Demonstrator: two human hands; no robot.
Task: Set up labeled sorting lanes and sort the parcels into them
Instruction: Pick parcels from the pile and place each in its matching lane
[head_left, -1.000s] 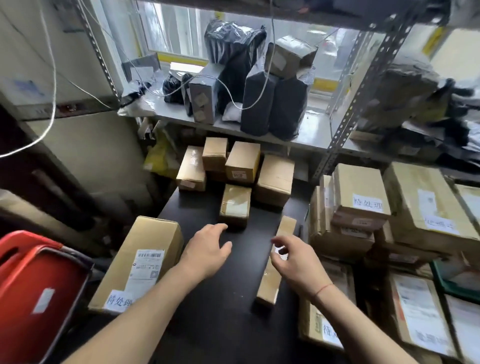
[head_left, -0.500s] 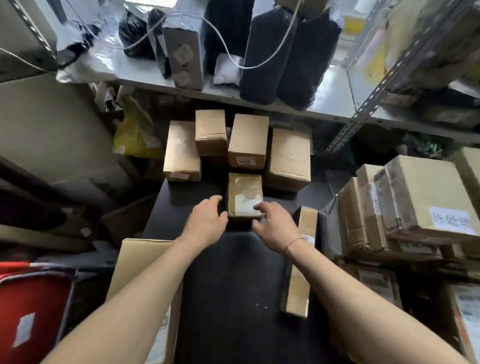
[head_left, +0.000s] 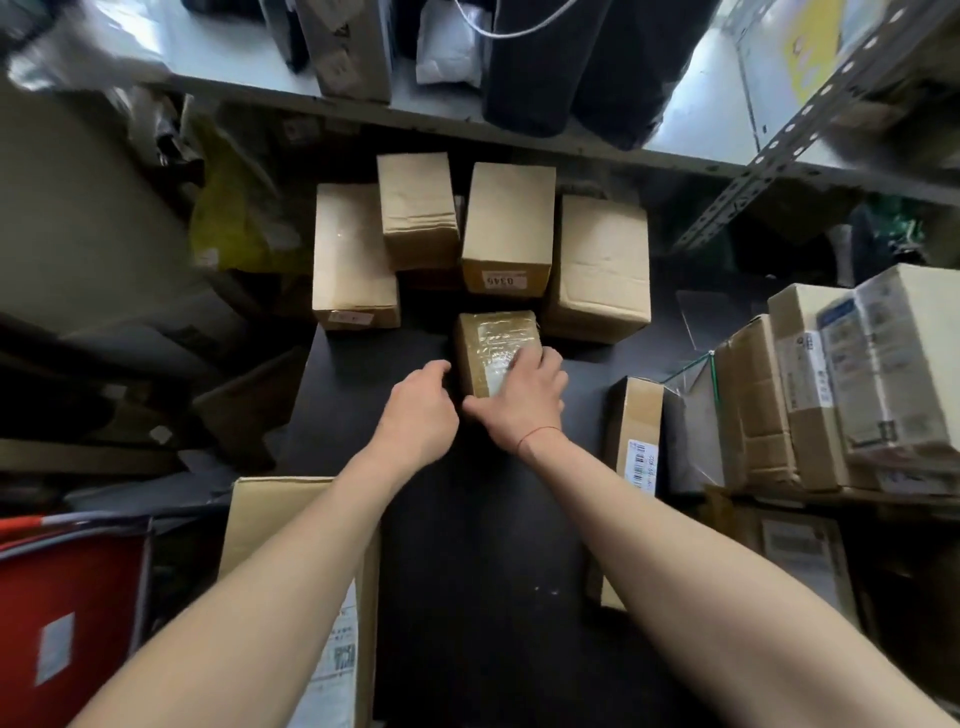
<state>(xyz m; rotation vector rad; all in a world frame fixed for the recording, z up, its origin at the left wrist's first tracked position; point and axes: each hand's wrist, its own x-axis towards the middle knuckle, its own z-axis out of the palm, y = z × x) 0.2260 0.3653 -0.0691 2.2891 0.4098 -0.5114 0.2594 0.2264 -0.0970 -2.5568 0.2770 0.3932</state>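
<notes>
Taped parcel sits on the dark counter, just in front of the row of four brown boxes, long axis running straight away from the body. Right hand lies over its near right corner, fingers spread on the shiny top, thumb low across the near face: looks like a hold forming, not yet a full clamp. Left hand hovers just beside the left face, fingers loosely curled, holding nothing, thumb tip close to the edge; contact there cannot be told. Both hands near, right already on, left a touch short. Likely next: closing in from the left flank and drawing the parcel back along its length, clear of the box with the numbered sticker right behind it.
</notes>
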